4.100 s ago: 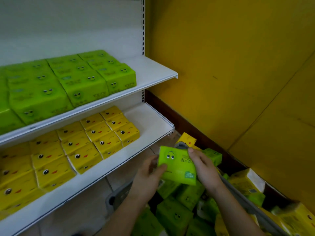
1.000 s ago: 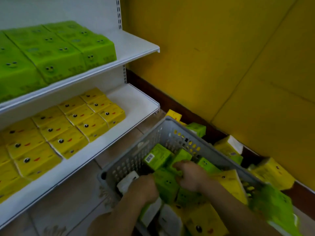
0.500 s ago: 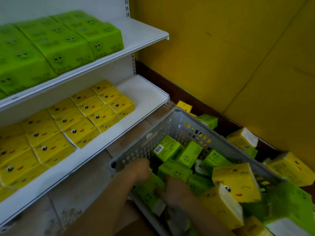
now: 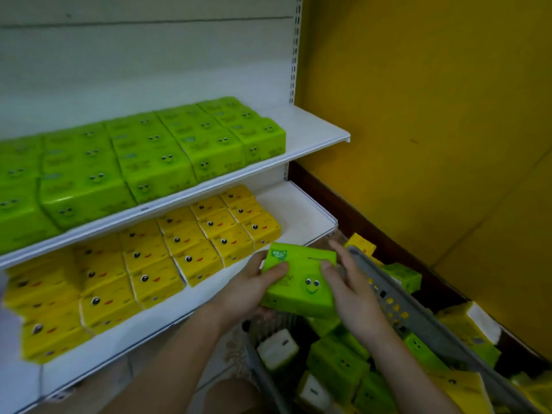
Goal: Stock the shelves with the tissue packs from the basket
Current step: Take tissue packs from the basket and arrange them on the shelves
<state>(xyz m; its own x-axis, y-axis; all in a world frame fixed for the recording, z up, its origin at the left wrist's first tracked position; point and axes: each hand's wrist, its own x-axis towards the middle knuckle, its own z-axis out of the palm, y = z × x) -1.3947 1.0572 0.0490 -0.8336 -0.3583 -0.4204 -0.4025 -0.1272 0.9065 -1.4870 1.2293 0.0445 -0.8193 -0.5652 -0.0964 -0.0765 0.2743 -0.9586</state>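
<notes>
Dim, even lighting with soft shadows; wide-angle bowing and motion blur left of the hands [image 4: 301, 289], corners darkened.

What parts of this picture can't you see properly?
- Grey plastic basket, head view: its near end runs off the bottom edge, and both arms cover part of the inside.
- Green smiley tissue pack: the left hand and right hand hide its sides.
- Yellow tissue packs at far left: blurred.

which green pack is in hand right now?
The green pack held above the basket, gripped by the left hand and right hand. The other green packs sit on the upper shelf or in the basket.
</notes>
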